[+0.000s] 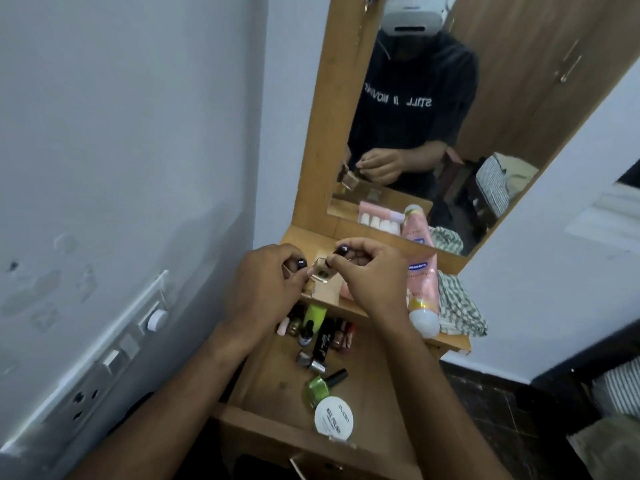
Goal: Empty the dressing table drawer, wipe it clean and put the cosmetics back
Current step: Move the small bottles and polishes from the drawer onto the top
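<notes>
Far left, a white switch panel [114,355] runs along the wall, with a round knob at its upper end. Moving in, the left hand [266,289] is up over the dressing table top [329,299], fingers curled and pinching a small dark-capped bottle [300,264]. Right beside it, between both hands, there's a small beige bottle [320,269] with a dark cap, and the right hand [372,278] pinches that cap between thumb and fingertips. How much of the beige bottle the left fingers also touch, I cannot tell.

Below the hands, the drawer [277,386] stands pulled open and the cosmetics are in it: a cluster of lipsticks and little bottles [317,332] at the back, a green nail polish bottle [320,388] lying on its side nearer the front, and just beside it a round white tub [334,418].

Further right on the table top, a pink lotion tube [421,292] lies with its white cap toward the front edge, and a striped cloth [460,306] is bunched against it. Above, the mirror [450,133] reflects the person in a dark shirt and both hands.
</notes>
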